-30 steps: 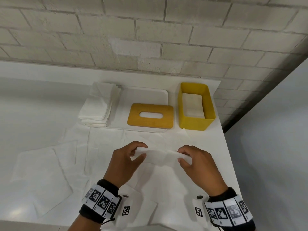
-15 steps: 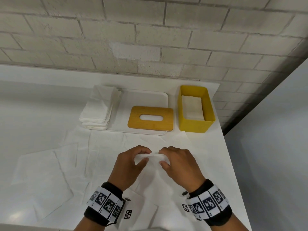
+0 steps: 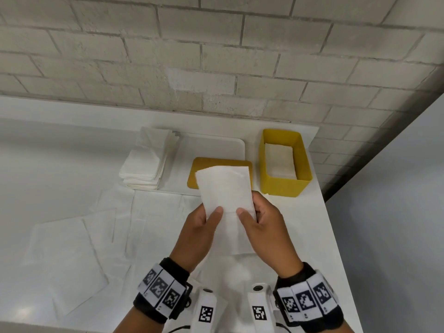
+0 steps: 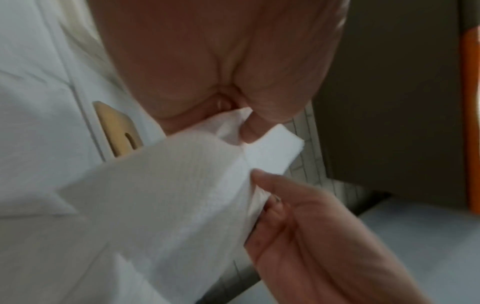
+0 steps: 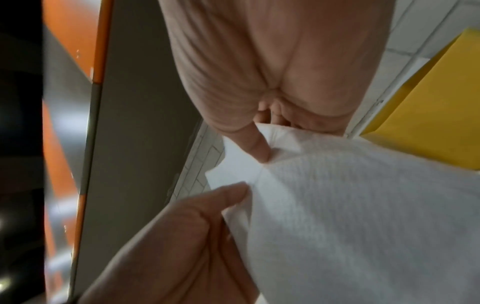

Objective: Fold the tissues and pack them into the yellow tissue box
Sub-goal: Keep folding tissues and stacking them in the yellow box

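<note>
Stack of folded white tissues (image 3: 146,162) waited at the left on the white counter (image 3: 60,150). Left hand (image 3: 200,233) and right hand (image 3: 263,227) both pinched one folded white tissue (image 3: 225,188) upright, likely squaring its fold. Open yellow plastic tissue box (image 3: 283,186) sat right, partly filled.
</note>
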{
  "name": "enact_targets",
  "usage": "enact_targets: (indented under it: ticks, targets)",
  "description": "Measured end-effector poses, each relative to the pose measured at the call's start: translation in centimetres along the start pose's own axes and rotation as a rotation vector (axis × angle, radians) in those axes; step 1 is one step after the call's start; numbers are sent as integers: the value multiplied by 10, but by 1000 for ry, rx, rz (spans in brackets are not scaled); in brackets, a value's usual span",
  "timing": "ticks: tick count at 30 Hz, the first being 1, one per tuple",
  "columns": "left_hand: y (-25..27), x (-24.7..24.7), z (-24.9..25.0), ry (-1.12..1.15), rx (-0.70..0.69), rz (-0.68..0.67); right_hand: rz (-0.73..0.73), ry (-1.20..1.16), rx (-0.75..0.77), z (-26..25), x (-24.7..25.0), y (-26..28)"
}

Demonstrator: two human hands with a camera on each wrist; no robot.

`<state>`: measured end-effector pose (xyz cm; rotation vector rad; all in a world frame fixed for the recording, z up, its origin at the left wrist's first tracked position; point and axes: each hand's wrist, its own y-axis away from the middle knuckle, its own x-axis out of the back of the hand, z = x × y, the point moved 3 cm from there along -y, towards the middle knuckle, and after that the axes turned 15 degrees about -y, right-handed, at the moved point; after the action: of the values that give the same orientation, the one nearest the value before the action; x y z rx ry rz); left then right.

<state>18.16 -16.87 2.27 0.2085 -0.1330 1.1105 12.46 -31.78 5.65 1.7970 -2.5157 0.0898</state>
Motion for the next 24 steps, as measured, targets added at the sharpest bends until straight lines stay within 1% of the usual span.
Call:
enact_targets:
  ticks: [3, 5, 8, 11, 14, 16, 24]
  targets:
    - [-1, -10, 5, -267, -63, 102, 88, 41, 20, 5, -5, 3]
    - [0, -13, 6, -349, -96, 131, 134, 51, 37, 6, -6, 4]
    - [1, -14, 3, -461, -149, 181, 152, 50, 91, 6, -6, 6]
    - [-1, -7, 1, -485, -136, 220, 156, 47, 118, 8, -2, 8]
    - [-2, 0, 0, -498, -111, 233, 185, 11, 94, 13, 4, 7]
    - [-2, 2, 0, -495, -119, 252, 185, -1, 80, 16, 4, 6]
    - [6, -20, 4, -451, -150, 236, 193, 34, 63, 24, -18, 7]
